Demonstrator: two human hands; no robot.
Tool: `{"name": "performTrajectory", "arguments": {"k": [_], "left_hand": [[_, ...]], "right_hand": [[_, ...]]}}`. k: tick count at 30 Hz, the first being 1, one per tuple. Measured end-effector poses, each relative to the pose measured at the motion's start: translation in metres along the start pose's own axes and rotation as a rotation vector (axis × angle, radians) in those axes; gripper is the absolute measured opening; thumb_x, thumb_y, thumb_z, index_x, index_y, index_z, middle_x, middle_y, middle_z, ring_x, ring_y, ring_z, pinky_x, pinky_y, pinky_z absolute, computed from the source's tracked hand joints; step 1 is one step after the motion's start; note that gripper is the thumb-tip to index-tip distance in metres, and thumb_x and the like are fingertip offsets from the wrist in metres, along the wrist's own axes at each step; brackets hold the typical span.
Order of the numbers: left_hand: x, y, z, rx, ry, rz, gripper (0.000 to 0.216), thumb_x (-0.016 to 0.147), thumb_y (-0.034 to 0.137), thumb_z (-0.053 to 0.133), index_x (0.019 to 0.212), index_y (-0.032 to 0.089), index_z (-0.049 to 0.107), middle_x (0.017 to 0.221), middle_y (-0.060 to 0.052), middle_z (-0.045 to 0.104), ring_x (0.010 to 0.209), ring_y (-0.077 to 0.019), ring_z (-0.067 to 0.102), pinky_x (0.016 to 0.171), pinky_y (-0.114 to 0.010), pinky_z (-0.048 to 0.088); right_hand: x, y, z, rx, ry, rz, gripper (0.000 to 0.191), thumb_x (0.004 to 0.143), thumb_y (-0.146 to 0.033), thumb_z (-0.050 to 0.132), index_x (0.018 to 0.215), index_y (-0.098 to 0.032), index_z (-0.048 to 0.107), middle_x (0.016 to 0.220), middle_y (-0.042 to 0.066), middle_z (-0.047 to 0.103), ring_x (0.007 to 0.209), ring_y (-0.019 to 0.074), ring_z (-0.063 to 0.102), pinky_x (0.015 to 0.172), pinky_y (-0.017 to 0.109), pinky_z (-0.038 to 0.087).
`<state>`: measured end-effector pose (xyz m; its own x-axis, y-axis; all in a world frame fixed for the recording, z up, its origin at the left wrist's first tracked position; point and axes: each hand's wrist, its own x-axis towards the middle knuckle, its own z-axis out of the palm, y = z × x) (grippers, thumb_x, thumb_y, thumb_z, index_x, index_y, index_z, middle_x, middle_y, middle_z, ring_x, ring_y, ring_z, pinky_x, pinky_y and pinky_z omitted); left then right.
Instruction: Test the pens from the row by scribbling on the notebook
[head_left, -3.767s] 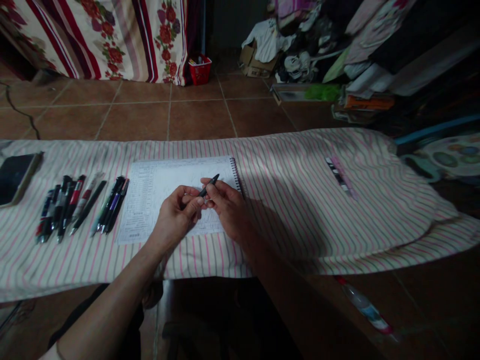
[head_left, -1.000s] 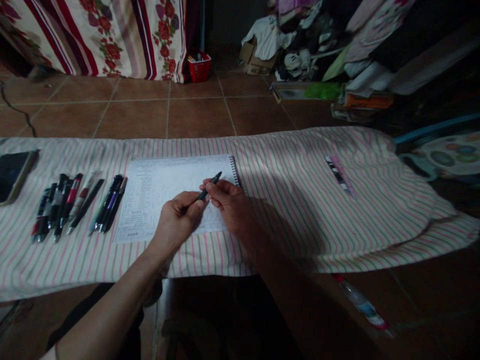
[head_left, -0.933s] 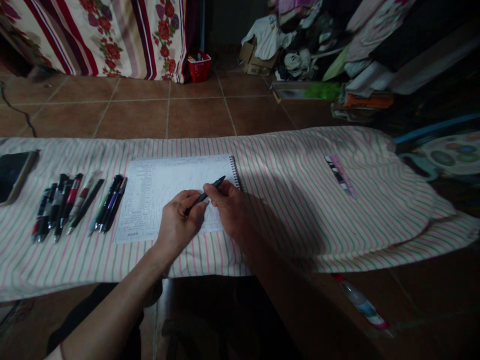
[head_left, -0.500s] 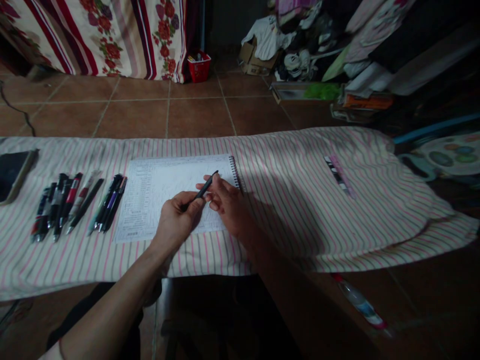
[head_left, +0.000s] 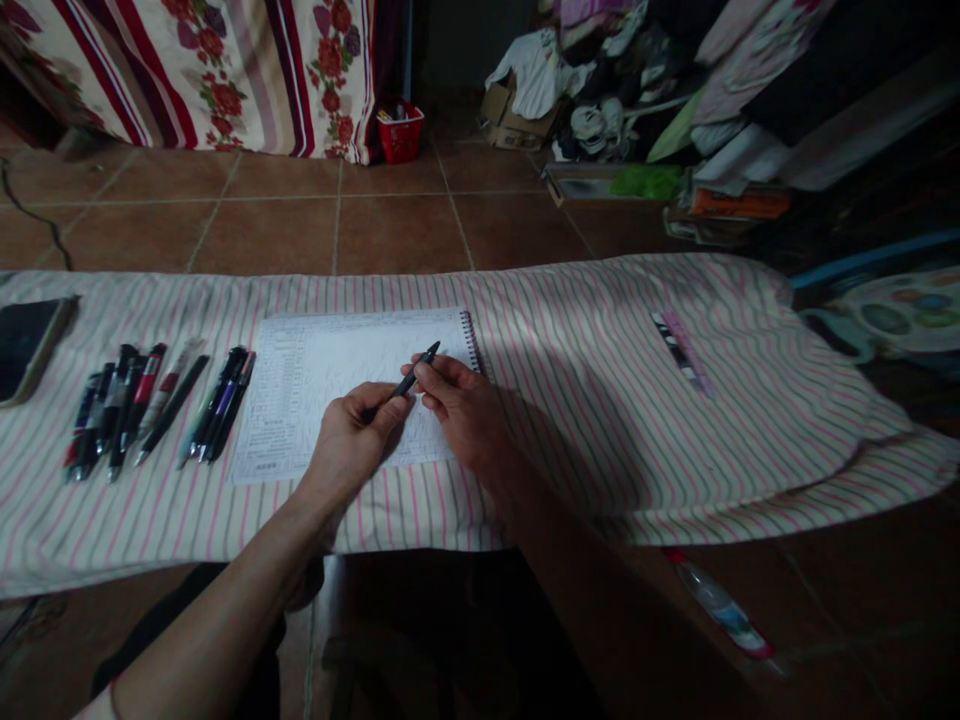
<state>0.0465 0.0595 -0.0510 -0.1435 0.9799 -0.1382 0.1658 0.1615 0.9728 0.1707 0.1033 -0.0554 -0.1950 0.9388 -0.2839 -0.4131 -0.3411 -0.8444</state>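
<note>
Above a spiral notebook (head_left: 337,345) covered in fine writing, a black pen (head_left: 406,382) is held between both hands. My left hand (head_left: 352,430) is closed round its lower part, thumb along the barrel. My right hand (head_left: 461,405) pinches the pen near its upper end, thumb and fingertips pressed together. The pen is tilted, its clip end pointing up and away to the right. Left of the notebook lie several pens, in a larger group (head_left: 124,410) and a smaller group (head_left: 215,408).
A striped cloth (head_left: 570,400) covers the table. A dark phone (head_left: 30,350) rests at the left edge; a pink and black slim item (head_left: 684,355) lies to the right. On the tiled floor are a plastic bottle (head_left: 720,605) and a red basket (head_left: 400,133).
My right fingers, loosely spread beside the pen before, have closed onto its upper end. My left hand keeps its hold in nearly the same place.
</note>
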Motion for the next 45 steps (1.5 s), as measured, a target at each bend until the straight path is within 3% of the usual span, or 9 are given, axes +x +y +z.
{"name": "performTrajectory", "arguments": {"k": [5,11,15,19,24,27,30,34,45], "left_hand": [[0.0,0.0,0.0,0.005,-0.017,0.032,0.018,0.076,0.028,0.062,0.085,0.015,0.072,0.086,-0.006,0.069,0.08,-0.0156,0.058,0.076,-0.028,0.042],[-0.001,0.001,0.001,-0.276,-0.13,-0.182,0.024,0.071,0.035,0.067,0.081,0.013,0.068,0.056,0.002,0.053,0.049,-0.0073,0.042,0.047,-0.022,0.029],[-0.001,0.0,0.001,-0.255,-0.134,-0.184,0.023,0.072,0.035,0.067,0.078,0.013,0.067,0.062,-0.002,0.059,0.054,-0.0092,0.048,0.05,-0.022,0.033],[-0.001,0.001,0.0,-0.054,-0.061,-0.019,0.02,0.075,0.031,0.063,0.084,0.015,0.071,0.081,-0.006,0.067,0.073,-0.0144,0.057,0.068,-0.027,0.042],[-0.003,0.001,0.003,0.07,-0.009,0.128,0.018,0.078,0.026,0.06,0.087,0.016,0.072,0.089,-0.006,0.068,0.086,-0.0176,0.059,0.081,-0.03,0.042],[-0.003,-0.002,0.004,-0.018,-0.009,0.037,0.019,0.076,0.029,0.063,0.086,0.016,0.072,0.08,-0.004,0.066,0.073,-0.0147,0.057,0.068,-0.028,0.042],[-0.002,-0.002,0.004,-0.208,-0.046,-0.128,0.024,0.07,0.035,0.067,0.08,0.014,0.069,0.06,0.0,0.056,0.051,-0.0086,0.043,0.049,-0.023,0.03],[-0.002,0.005,0.002,-0.328,-0.113,-0.256,0.033,0.062,0.041,0.074,0.073,0.012,0.066,0.051,0.003,0.047,0.044,-0.0049,0.033,0.044,-0.021,0.018],[-0.006,0.005,0.003,-0.18,0.006,-0.121,0.026,0.068,0.035,0.07,0.081,0.013,0.071,0.071,-0.004,0.063,0.056,-0.0096,0.049,0.049,-0.022,0.034]], "right_hand": [[0.002,0.004,-0.002,-0.025,-0.009,-0.061,0.023,0.061,-0.036,0.077,0.07,-0.018,0.065,0.067,-0.003,0.062,0.054,0.0056,0.039,0.053,0.023,0.032],[-0.003,-0.003,-0.001,0.012,-0.088,0.006,0.029,0.067,-0.036,0.072,0.092,-0.021,0.069,0.093,0.004,0.071,0.057,0.0069,0.044,0.045,0.022,0.024],[-0.003,-0.003,-0.002,0.016,-0.094,0.025,0.024,0.069,-0.034,0.071,0.09,-0.022,0.071,0.092,0.003,0.072,0.057,0.0059,0.043,0.045,0.021,0.024],[0.0,0.0,-0.002,-0.002,-0.035,0.014,0.02,0.065,-0.033,0.074,0.08,-0.02,0.072,0.083,0.003,0.071,0.056,0.0065,0.043,0.046,0.022,0.025],[0.0,0.003,0.001,-0.048,0.025,-0.025,0.02,0.064,-0.037,0.075,0.072,-0.019,0.07,0.073,0.001,0.069,0.052,0.0052,0.039,0.047,0.022,0.027],[-0.002,0.001,0.001,-0.015,0.017,0.011,0.022,0.063,-0.037,0.076,0.075,-0.02,0.07,0.079,0.001,0.07,0.055,0.0057,0.041,0.048,0.022,0.028],[-0.003,-0.005,-0.001,0.024,-0.045,0.038,0.025,0.066,-0.038,0.073,0.083,-0.02,0.072,0.092,0.004,0.071,0.06,0.0066,0.043,0.046,0.021,0.027],[-0.002,-0.01,-0.005,0.034,-0.077,0.012,0.022,0.066,-0.033,0.073,0.085,-0.021,0.072,0.093,0.004,0.072,0.06,0.0074,0.044,0.047,0.022,0.027],[0.001,-0.001,0.003,0.064,-0.02,-0.067,0.019,0.062,-0.034,0.076,0.074,-0.02,0.07,0.079,0.001,0.071,0.059,0.0076,0.046,0.055,0.023,0.037]]}}
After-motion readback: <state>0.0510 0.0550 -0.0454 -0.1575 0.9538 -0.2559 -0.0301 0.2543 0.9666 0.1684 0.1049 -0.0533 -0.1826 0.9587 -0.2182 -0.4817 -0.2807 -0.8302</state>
